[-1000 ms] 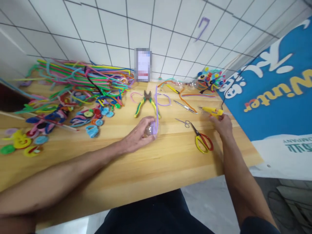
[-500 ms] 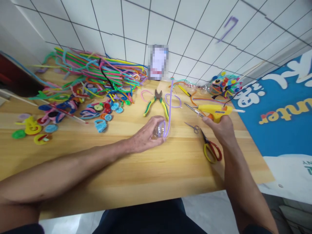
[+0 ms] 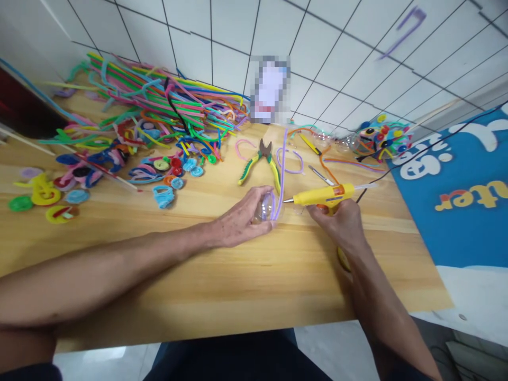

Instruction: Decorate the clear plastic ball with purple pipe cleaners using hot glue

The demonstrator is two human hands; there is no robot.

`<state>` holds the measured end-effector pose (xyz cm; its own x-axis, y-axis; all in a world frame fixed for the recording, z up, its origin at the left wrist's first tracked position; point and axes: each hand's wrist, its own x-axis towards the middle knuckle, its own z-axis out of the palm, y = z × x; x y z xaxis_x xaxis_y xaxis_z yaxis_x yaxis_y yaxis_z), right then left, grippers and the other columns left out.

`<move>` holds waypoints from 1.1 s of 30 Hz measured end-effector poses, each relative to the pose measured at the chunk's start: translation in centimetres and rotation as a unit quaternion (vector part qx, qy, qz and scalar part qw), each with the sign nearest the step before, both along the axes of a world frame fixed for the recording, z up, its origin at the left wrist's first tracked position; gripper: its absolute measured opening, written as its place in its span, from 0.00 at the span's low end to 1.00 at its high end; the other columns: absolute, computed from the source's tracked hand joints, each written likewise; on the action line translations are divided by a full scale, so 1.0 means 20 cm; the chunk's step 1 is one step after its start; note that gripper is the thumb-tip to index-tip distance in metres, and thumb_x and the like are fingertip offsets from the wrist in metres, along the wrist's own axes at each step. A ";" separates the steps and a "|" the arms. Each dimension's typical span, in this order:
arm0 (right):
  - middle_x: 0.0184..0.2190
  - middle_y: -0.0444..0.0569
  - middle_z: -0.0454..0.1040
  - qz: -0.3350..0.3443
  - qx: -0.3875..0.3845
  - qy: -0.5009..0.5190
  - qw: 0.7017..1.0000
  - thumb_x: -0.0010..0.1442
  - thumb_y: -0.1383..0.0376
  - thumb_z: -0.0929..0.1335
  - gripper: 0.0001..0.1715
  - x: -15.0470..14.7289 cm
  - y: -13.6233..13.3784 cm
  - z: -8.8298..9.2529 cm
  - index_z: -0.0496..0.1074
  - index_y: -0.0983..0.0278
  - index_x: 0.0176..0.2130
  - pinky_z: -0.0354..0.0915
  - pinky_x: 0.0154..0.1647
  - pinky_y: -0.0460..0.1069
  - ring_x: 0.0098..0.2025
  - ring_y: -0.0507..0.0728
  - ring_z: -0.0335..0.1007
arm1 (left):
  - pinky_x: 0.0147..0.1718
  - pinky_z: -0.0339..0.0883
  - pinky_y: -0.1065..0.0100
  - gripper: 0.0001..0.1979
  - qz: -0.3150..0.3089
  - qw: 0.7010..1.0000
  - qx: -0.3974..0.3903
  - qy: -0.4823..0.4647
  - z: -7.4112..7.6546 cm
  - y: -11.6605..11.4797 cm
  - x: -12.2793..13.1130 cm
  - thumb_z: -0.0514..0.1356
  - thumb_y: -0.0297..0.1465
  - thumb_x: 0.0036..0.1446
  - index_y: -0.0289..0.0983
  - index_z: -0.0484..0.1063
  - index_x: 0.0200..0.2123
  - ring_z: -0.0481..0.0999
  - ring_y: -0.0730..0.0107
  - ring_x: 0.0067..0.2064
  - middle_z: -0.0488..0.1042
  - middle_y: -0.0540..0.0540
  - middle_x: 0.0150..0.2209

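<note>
My left hand [image 3: 242, 218] is closed around a clear plastic ball [image 3: 263, 210] just above the table. A purple pipe cleaner [image 3: 282, 177] runs along the ball's right side and stands up past it. My right hand [image 3: 340, 222] grips a yellow hot glue gun [image 3: 323, 196] by its handle. The metal nozzle points left and is close to the pipe cleaner; whether they touch I cannot tell. Green-and-yellow pliers [image 3: 260, 161] lie open behind the ball. Scissors [image 3: 344, 260] are mostly hidden under my right forearm.
Bundled pipe cleaners [image 3: 159, 95] and finished coiled pieces [image 3: 162, 196] cover the table's left side. A phone [image 3: 270, 90] leans on the tiled wall. A utility knife [image 3: 310, 144], a bag of colourful bits [image 3: 383, 138] and a blue printed sheet [image 3: 444, 211] are at right; a black cord crosses there.
My right hand has brought the glue gun left and slightly down, its nozzle now near the pipe cleaner on the ball. My left hand keeps its hold. The view has shifted a little.
</note>
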<state>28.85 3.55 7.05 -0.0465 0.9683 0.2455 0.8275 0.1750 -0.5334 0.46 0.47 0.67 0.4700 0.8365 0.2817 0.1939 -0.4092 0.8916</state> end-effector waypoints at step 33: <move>0.21 0.45 0.74 0.064 0.008 -0.039 0.997 0.52 0.57 0.69 0.08 0.03 0.00 -0.04 0.70 0.57 0.25 0.68 0.31 0.51 0.28 0.59 0.74 | 0.68 0.75 0.39 0.34 -0.008 1.000 0.016 0.007 0.00 0.01 0.01 0.64 0.45 0.69 0.42 0.59 0.72 0.73 0.43 0.69 0.70 0.32 0.68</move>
<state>29.38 3.65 6.27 -0.1891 0.9490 0.2524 0.8366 0.2902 -0.4646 0.61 0.76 0.61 0.4877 0.8193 0.3015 0.1999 -0.4410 0.8750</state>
